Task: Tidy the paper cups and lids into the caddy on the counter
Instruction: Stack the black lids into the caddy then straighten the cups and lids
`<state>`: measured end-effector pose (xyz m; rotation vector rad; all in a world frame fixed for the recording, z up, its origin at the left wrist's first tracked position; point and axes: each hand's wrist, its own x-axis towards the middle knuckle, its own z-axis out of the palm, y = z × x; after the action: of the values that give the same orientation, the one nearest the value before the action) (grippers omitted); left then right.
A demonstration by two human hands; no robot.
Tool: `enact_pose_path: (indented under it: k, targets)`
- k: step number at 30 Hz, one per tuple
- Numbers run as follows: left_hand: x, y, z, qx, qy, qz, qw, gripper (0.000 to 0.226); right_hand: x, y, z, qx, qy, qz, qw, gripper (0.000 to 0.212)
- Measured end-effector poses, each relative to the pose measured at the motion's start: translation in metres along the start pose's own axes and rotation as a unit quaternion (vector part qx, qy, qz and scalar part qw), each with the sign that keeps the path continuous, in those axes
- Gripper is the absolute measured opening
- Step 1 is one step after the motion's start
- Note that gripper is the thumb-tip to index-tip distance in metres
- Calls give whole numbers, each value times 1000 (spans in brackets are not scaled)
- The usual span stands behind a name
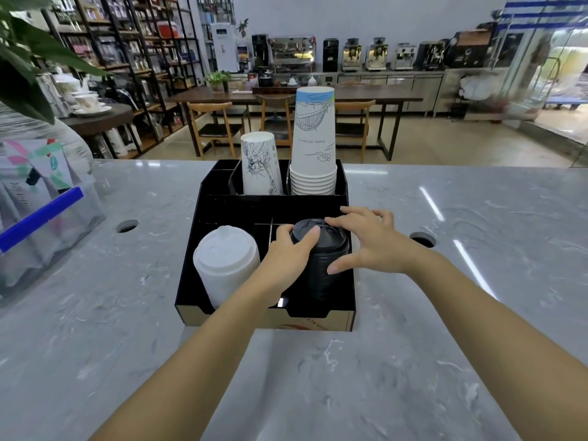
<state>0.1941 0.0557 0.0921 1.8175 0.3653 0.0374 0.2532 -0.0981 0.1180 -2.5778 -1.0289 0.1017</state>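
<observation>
A black caddy (203, 249) stands on the grey marble counter (318, 377). Its back compartments hold a short upside-down stack of paper cups (261, 163) and a taller upside-down stack of paper cups (313, 138). At the front left sits a stack of white lids (226, 262). At the front right stands a stack of black lids (321, 265). My left hand (286, 259) wraps its left side, thumb on the top lid. My right hand (366, 240) touches its right side and top, fingers spread.
A clear bin with a blue strip (41, 218), holding printed packets, stands at the counter's left. Two round holes (127, 226) (423, 238) are cut into the counter on either side of the caddy. Plant leaves (28, 58) hang at top left.
</observation>
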Motion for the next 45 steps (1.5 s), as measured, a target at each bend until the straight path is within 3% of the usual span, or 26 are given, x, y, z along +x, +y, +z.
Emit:
enact_pose_path:
  k: [4,10,14,18,23,25,29,33,37,42,45]
  targets:
    - [1,-4,8,-56,-2,0,998,66,3,7,4,-12,15,-9,1000,88]
    - [7,-6,9,-194,16,-44,980,41,3,4,23,-74,84,-23,993,104]
    - [7,-7,5,-223,-3,-47,974,39,0,1,28,-90,112,-19,989,105]
    - [6,-5,0,-146,10,-20,989,39,0,1,24,-81,95,-12,992,92]
    - [3,3,-12,45,81,118,989,41,-1,-3,17,-37,124,-10,992,108]
    - [-1,7,-23,46,137,160,976,32,-1,-11,14,-6,170,-37,985,96]
    - [-9,13,-54,66,229,197,951,24,-4,-38,18,89,221,-102,966,54]
    - [-6,1,-84,51,281,146,947,31,-5,-74,41,173,197,-113,958,41]
    - [-4,-18,-97,18,260,59,964,43,4,-104,75,198,85,-62,974,60]
    - [-1,-33,-99,3,214,9,977,47,23,-117,96,132,119,-3,984,80]
    - [-3,-34,-96,18,167,-7,986,49,32,-121,100,156,111,19,981,78]
